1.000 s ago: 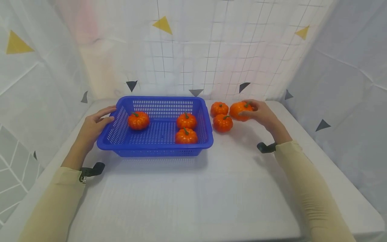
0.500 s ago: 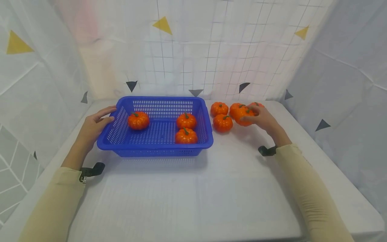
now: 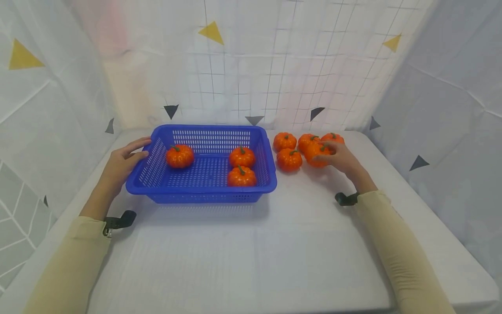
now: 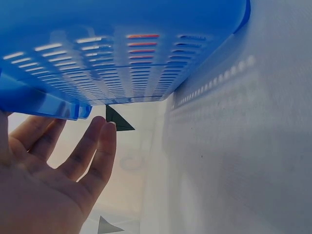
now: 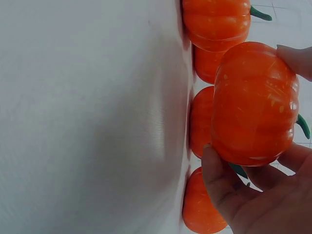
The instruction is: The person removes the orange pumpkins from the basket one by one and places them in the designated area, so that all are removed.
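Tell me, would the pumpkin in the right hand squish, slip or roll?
The pumpkin probably feels stiff: no dent shows where the right hand grips it. Its shine suggests it may be slippery. Its rounded sides could let it roll if pushed.

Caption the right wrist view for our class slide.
A right hand grips one orange pumpkin, with other pumpkins behind it.

Beige slvs (image 3: 66, 270), dk wrist bands (image 3: 112, 223) w/ cams (image 3: 127, 218)

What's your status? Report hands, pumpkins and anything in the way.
Right hand gripping a pumpkin. Left hand touching the blue basket. Another pumpkin sits between held one and basket.
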The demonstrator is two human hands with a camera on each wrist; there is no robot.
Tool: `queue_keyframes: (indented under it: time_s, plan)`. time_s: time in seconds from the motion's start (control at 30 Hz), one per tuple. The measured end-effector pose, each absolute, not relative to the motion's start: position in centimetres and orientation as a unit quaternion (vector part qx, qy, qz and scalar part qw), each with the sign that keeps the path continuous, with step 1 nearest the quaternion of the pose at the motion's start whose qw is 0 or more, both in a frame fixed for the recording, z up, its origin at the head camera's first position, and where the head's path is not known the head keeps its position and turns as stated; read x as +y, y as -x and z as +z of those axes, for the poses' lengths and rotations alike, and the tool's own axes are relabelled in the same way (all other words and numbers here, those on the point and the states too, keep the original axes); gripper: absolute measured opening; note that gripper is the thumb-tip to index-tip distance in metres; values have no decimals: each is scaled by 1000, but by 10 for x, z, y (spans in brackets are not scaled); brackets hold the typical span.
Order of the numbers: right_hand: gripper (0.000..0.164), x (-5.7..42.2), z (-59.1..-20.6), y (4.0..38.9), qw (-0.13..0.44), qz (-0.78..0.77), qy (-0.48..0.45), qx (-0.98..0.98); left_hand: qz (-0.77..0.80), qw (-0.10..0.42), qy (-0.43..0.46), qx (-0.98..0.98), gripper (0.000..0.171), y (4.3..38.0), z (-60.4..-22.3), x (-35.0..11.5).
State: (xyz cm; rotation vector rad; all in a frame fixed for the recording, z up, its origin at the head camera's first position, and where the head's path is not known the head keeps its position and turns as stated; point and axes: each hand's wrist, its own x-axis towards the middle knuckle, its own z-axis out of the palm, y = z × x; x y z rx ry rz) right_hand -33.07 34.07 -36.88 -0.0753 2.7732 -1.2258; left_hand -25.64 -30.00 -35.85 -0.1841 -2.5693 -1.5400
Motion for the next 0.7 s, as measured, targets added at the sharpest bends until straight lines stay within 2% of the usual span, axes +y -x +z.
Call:
queue_keyframes:
  time_s: [0.37, 0.7]
  plan:
    - [87, 340, -379, 330, 40, -376, 24, 925, -510, 68, 62, -855, 53, 257, -359, -300]
    - [86, 338, -385, 334, 52, -377, 26, 924, -511, 65, 56, -855, 54, 256, -358, -300]
